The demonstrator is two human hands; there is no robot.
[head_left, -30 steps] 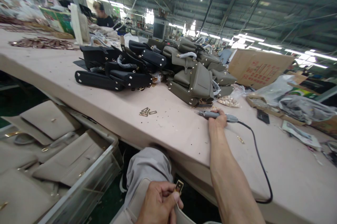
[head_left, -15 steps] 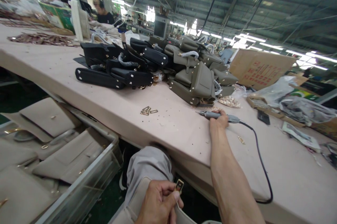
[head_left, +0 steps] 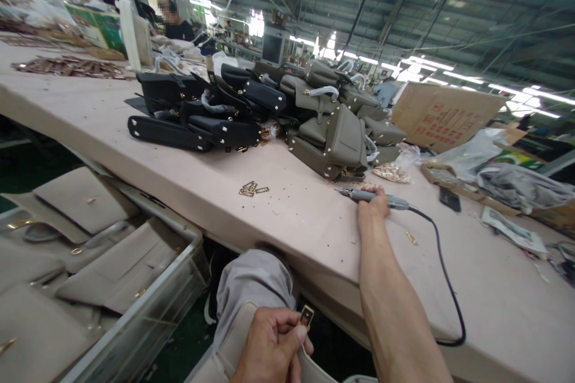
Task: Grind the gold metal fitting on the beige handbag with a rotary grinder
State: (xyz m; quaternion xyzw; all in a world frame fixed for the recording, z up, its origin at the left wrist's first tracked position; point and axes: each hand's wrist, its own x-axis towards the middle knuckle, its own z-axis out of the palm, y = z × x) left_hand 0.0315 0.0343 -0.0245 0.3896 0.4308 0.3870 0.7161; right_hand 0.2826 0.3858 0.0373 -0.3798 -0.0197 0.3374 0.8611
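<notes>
Nearest, the left hand (head_left: 269, 344) pinches a small gold rectangular metal buckle (head_left: 306, 315) over a beige leather bag (head_left: 238, 341) on the lap. Beyond it, the right hand (head_left: 372, 208) closes around a grey corded pen-shaped power tool (head_left: 368, 196) lying on the pale pink worktable (head_left: 291, 221); fitting hardware seems underway, and bringing the tool to the buckle looks next. Farther off, the brown cardboard box (head_left: 442, 116) carries red print, unreadable.

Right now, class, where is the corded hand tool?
The corded hand tool lies on the table under the right hand, just before the olive bags.
</notes>
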